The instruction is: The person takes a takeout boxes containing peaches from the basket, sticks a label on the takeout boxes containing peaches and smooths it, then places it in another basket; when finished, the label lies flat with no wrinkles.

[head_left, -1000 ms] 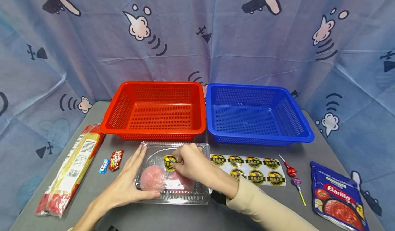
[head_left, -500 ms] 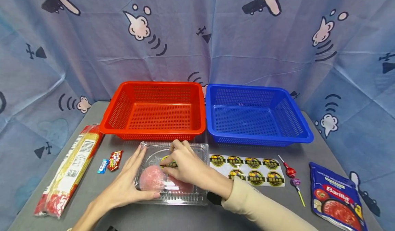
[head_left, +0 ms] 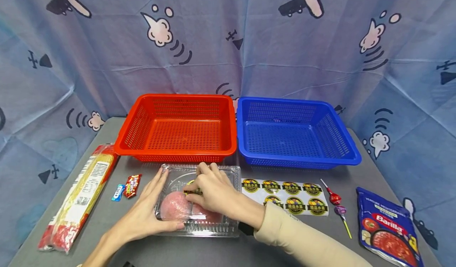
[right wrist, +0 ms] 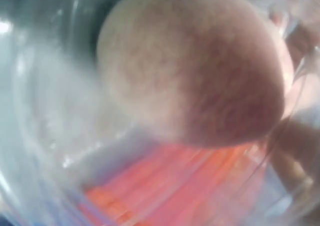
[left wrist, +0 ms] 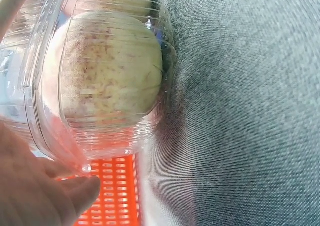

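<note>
Pressing sticker (head_left: 192,188) onto clamshell (head_left: 228,227)

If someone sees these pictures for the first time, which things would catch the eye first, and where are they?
Most striking are the red basket and the blue basket, side by side at the back of the grey table. In front of the red one, the left hand rests against a clear plastic box with pink round fruit, while the right hand presses a sticker on its lid. A sticker sheet lies right of the box.
</note>
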Demonstrator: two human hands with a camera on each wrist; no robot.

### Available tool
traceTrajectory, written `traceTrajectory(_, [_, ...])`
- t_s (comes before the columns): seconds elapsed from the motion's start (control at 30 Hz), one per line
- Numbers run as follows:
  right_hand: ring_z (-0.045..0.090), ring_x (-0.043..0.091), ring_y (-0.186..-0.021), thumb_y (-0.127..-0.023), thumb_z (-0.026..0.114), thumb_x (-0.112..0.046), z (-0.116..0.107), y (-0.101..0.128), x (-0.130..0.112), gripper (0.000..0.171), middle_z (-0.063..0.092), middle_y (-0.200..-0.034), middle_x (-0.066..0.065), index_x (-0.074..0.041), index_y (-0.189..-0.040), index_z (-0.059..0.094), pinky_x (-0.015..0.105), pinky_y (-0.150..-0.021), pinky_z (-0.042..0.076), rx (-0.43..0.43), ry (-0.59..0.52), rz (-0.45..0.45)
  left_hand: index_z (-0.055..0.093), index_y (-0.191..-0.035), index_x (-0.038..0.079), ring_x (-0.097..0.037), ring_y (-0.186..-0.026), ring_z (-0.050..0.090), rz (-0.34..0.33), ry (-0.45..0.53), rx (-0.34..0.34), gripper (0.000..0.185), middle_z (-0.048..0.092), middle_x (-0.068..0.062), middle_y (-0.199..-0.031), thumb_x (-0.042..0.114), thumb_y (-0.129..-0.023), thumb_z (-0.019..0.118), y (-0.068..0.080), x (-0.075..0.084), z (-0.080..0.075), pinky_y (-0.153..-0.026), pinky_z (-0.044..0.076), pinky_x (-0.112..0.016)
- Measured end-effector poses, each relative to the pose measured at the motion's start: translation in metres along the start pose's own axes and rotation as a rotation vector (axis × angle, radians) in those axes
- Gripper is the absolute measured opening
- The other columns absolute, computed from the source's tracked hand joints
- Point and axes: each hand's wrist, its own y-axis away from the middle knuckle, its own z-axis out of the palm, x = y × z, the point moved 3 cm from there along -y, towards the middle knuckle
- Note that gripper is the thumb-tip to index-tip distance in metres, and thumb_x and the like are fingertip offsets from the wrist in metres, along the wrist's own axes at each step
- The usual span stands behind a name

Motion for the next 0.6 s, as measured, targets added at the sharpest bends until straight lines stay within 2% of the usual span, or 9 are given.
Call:
traceTrajectory(0.17, [0.038,0.014,-0.083,-0.087,0.079,-0.046,-0.002,0.0,0.004,0.033,0.051,-0.096,-0.004,-0.037,-0.118,0.076,0.026,-0.071,0.036,-0.022,0.017,0.027,0.009,-0.166,0.025,-0.045,-0.152,0.023,-0.01,-0.004,-0.011,0.134,0.008,-0.01,-0.174,0.062,-0.066,0.089,0.0,0.001,-0.001,-0.106,0.037,-0.076])
traceTrajectory(0.3, [0.038,0.015,-0.082,-0.085,0.08,-0.051,-0.005,0.002,0.01,0.036,0.049,-0.093,-0.004,-0.037,-0.118,0.076,0.024,-0.065,0.033,-0.027,0.022,0.038,0.008,-0.166,0.025,-0.045,-0.152,0.023,-0.018,-0.003,-0.021,0.133,0.008,-0.01,-0.174,0.063,-0.067,0.088,0.0,0.001,-0.002,-0.106,0.037,-0.077])
traceTrajectory(0.6, [0.037,0.017,-0.082,-0.081,0.083,-0.051,-0.008,0.006,0.021,0.044,0.049,-0.09,-0.003,-0.033,-0.12,0.076,0.026,-0.066,0.031,-0.02,-0.027,0.062,0.01,-0.166,0.025,-0.045,-0.153,0.023,-0.038,-0.009,-0.029,0.132,0.007,-0.009,-0.175,0.067,-0.067,0.086,0.0,-0.001,-0.001,-0.107,0.036,-0.077])
